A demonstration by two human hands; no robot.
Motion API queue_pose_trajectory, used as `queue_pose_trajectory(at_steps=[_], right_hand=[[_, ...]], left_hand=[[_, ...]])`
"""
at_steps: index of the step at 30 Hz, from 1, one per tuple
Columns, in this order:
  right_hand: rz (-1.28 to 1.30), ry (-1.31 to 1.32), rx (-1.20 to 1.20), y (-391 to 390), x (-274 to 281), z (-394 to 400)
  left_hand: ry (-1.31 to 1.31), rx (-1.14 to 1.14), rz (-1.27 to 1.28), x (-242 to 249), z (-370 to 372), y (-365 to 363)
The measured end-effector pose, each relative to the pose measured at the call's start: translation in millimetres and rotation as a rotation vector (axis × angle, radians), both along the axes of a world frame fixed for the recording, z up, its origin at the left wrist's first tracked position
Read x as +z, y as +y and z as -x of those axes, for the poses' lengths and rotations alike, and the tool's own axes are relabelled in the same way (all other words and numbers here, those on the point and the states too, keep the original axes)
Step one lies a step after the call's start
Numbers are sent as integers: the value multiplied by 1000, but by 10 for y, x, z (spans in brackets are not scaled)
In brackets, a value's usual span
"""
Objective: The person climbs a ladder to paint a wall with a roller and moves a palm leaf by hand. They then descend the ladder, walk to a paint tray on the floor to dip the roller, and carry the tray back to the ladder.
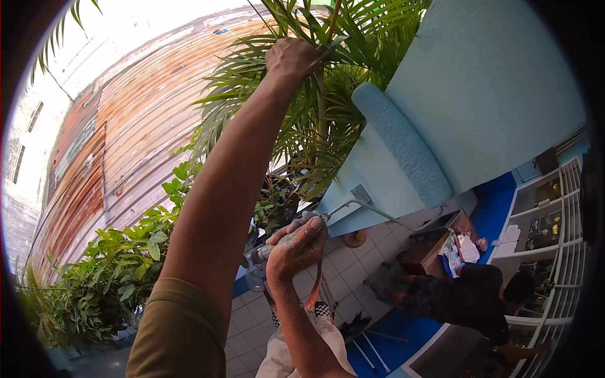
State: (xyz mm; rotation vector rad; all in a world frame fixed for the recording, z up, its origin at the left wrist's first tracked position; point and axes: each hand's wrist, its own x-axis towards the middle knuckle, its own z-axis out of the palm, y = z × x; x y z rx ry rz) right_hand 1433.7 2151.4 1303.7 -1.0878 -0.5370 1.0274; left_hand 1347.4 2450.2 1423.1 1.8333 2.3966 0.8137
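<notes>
the paint roller (403, 146) lies with its pale blue sleeve flat against the light blue wall (498, 82), tilted so that its upper end points to the palm tree and its lower end toward the floor. a thin metal frame goes from the lower end of the sleeve down and left to the roller handle (268, 251), and the right hand (296, 244) is closed firmly around this handle, with the fingers wrapped over it and grey paint marks on the skin. the left hand (291, 58) is raised high above, clenched around a palm stem (328, 44) at the top of the view, and the left arm runs down from it to an olive green sleeve (179, 331) at the bottom. the green palm fronds (315, 126) spread between the left arm and the wall. behind the arm stands a rusty corrugated metal fence (132, 126), with leafy bushes (107, 271) in front of it. far below is a pale tiled floor (353, 264) with a blue strip. there another person in a black shirt (479, 302) bends over near a brown wooden table (435, 246) with some papers on it. white window bars (554, 227) are at the right edge.
</notes>
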Motion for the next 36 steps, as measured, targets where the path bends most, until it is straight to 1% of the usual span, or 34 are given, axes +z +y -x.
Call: queue_pose_trajectory(at_steps=[1, 4, 8, 10, 12, 14, 18, 20, 22, 24, 27, 29, 30, 32, 36], right_hand=[[-20, -8, -10, 42, 83, -7], [-10, -46, -52, 93, 72, -7], [5, -74, -17, -27, -254, -80], [107, -125, -26, -119, -416, -85], [153, -71, -2, -213, -523, -98], [184, 10, 39, -267, -546, -99], [169, 39, 52, -196, -403, -113], [47, -58, 4, -87, -270, -104], [19, -84, -3, 3, -148, -136], [-3, -205, -6, 55, -104, -172], [52, -192, -15, -12, -275, -198], [139, -171, -18, -116, -426, -205], [142, -167, -21, -179, -508, -213], [187, -117, 6, -291, -681, -233], [268, -101, -15, -417, -993, -213]], left_hand=[[-18, -18, 9, 9, 6, -27], [-65, -22, 48, 67, -24, -74], [-119, -40, 149, 119, -35, -96], [-85, -49, 152, 74, -7, -47], [-46, -59, 153, -10, -6, 9], [12, -32, 58, -42, -31, -18], [-67, -41, 122, 24, -78, -133], [-108, -56, 138, 10, -71, -105], [-102, -63, 120, -25, -37, -66], [-95, -69, 99, -64, -6, -20], [-53, -84, 79, -69, -38, -46], [-32, -65, 145, -61, -51, -65], [-29, -68, 148, -74, -51, -80], [-62, -80, 125, -108, -25, -99], [-41, -95, 77, -123, -18, -110]])
